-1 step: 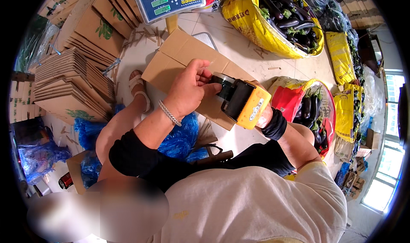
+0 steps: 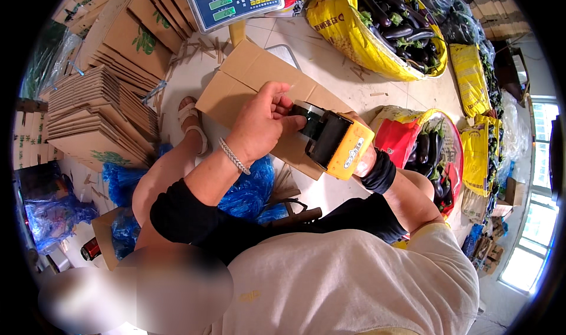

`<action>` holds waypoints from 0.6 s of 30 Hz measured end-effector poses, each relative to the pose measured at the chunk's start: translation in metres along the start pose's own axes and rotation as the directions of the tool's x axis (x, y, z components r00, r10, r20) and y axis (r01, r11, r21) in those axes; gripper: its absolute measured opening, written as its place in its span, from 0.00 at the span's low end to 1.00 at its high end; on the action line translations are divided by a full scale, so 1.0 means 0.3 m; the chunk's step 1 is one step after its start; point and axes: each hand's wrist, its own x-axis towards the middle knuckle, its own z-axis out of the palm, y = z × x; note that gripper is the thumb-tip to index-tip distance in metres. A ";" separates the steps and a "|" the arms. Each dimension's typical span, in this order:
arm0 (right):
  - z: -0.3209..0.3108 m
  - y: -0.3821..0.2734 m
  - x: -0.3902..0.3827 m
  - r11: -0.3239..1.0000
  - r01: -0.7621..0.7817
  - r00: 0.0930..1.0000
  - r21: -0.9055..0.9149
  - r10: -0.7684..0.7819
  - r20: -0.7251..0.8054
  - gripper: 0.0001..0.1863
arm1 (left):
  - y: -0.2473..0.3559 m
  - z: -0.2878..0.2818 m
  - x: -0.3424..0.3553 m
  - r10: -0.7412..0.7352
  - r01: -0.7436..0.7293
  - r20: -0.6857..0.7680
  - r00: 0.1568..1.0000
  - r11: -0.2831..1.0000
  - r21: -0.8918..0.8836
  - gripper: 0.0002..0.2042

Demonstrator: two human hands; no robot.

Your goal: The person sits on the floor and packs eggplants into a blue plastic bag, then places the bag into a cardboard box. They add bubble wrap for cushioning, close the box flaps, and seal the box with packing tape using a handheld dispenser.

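Note:
My right hand (image 2: 365, 160) grips a yellow and black tape dispenser (image 2: 352, 149) from behind, so most of its fingers are hidden. On the dispenser's left side sits a dark, shiny tape roll (image 2: 311, 112). My left hand (image 2: 262, 123) has its fingers curled, with the thumb pressing the roll's near edge; whether a loose tape end lies between the fingertips cannot be made out. Just beneath both hands is a flattened brown cardboard box (image 2: 250, 67), lying at a slant in front of my knees.
Stacked flat cartons (image 2: 97, 114) stand on the left. A scale display (image 2: 236, 2) is at the far side. Eggplants fill a large yellow bag (image 2: 348, 46) and a smaller red and yellow bag (image 2: 398, 137) on the right. Blue plastic film (image 2: 250, 187) lies between my legs.

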 end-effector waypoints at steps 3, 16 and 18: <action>-0.004 0.026 0.004 0.890 0.277 0.960 -0.362 -0.273 0.064 0.23 | 0.005 0.007 -0.009 -0.011 0.012 -0.012 1.000 0.994 0.108 0.25; 0.007 0.001 0.000 0.963 0.141 0.989 -0.231 -0.148 -0.015 0.21 | 0.008 0.022 -0.041 0.102 -0.094 -0.085 0.991 0.991 0.092 0.25; 0.012 0.001 0.008 0.970 0.138 0.988 -0.200 -0.148 -0.033 0.22 | 0.024 0.026 -0.051 0.064 -0.048 -0.091 0.994 0.984 0.170 0.25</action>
